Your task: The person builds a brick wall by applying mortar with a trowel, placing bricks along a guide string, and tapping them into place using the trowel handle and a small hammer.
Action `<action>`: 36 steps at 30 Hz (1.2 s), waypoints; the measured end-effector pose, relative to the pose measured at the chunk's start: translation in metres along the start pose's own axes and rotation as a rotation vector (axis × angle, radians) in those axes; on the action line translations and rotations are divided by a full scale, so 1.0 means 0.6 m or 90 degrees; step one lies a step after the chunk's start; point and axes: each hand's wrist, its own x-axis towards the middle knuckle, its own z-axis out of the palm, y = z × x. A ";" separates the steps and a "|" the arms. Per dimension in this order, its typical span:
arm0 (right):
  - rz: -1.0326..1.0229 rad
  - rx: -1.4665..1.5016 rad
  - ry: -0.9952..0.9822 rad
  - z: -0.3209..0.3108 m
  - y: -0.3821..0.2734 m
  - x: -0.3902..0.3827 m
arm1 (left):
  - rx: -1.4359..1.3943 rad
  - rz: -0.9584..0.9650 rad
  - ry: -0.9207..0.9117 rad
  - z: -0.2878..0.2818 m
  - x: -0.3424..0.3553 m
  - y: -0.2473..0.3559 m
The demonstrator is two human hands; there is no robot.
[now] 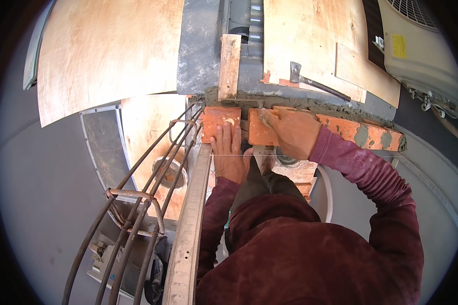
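My left hand lies with fingers stretched flat against a red brick in a mortar bed, beside a long straight rail. My right hand is closed at a second brick, just right of the first, with a small metal tool under the thumb, mostly hidden. A gap shows between the two bricks. A row of bricks with mortar patches runs on to the right. A thin string crosses in front of them.
A rebar cage stands at the left, near a bucket. Plywood sheets, a short plank and a hammer-like tool lie beyond the bricks. An air-conditioner unit is at the upper right.
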 end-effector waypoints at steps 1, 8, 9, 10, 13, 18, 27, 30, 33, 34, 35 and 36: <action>-0.027 -0.034 0.039 0.007 0.001 -0.005 | -0.003 0.005 0.001 0.000 0.001 0.000; -0.021 0.042 0.051 -0.057 -0.017 -0.069 | -0.002 0.012 0.016 0.009 -0.003 -0.005; -0.020 0.033 0.069 -0.051 -0.012 -0.065 | -0.002 0.013 0.018 0.009 -0.001 -0.004; -0.020 0.024 0.086 -0.043 -0.006 -0.059 | -0.001 0.010 0.016 0.008 -0.002 -0.003; -0.068 -0.042 0.102 0.013 0.019 -0.032 | 0.002 0.017 0.018 0.005 0.003 0.002; -0.022 -0.021 0.020 -0.036 -0.022 -0.076 | 0.012 0.017 0.011 0.009 -0.004 -0.007; -0.050 0.077 0.103 -0.010 -0.003 -0.068 | 0.024 0.048 0.014 0.006 -0.006 -0.007; -0.051 0.188 0.207 -0.021 0.009 -0.126 | 0.017 0.040 0.040 0.008 -0.013 0.002; -0.057 0.345 0.290 -0.013 0.008 -0.188 | 0.029 0.053 0.037 0.025 -0.045 0.019; -0.056 0.363 0.339 0.001 0.005 -0.211 | -0.002 0.074 0.023 0.035 -0.065 0.026; -0.054 0.381 0.394 0.016 0.000 -0.234 | -0.031 0.099 0.010 0.047 -0.086 0.031; -0.056 0.399 0.447 0.033 -0.007 -0.256 | -0.058 0.122 -0.003 0.057 -0.110 0.034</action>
